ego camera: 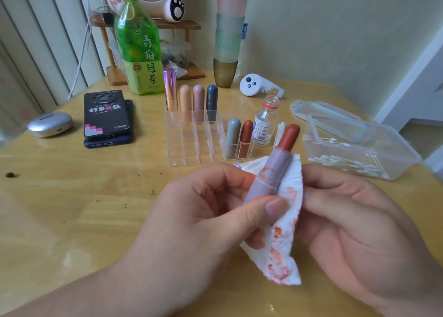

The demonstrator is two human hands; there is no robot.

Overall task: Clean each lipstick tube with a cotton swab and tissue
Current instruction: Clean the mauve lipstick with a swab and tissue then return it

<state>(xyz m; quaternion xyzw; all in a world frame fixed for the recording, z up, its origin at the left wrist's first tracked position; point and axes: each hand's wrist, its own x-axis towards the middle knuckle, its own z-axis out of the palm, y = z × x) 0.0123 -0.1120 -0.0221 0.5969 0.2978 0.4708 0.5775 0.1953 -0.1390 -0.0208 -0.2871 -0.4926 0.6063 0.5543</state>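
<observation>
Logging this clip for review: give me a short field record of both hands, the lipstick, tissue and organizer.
left hand: grips uncapped lilac lipstick tube, red stick extended
right hand: holds tissue against the tube
tube state: red smears on barrel
tissue state: smeared red
organizer: six capped lipsticks standing upright
cotton swabs: in open clear box

The left grip (206,211) and right grip (354,223) are bare hands, as is the left forearm (91,285) — bare to the frame's corner. The left thumbnail (276,207) is short and unpainted, its tip cut nearly straight.
</observation>
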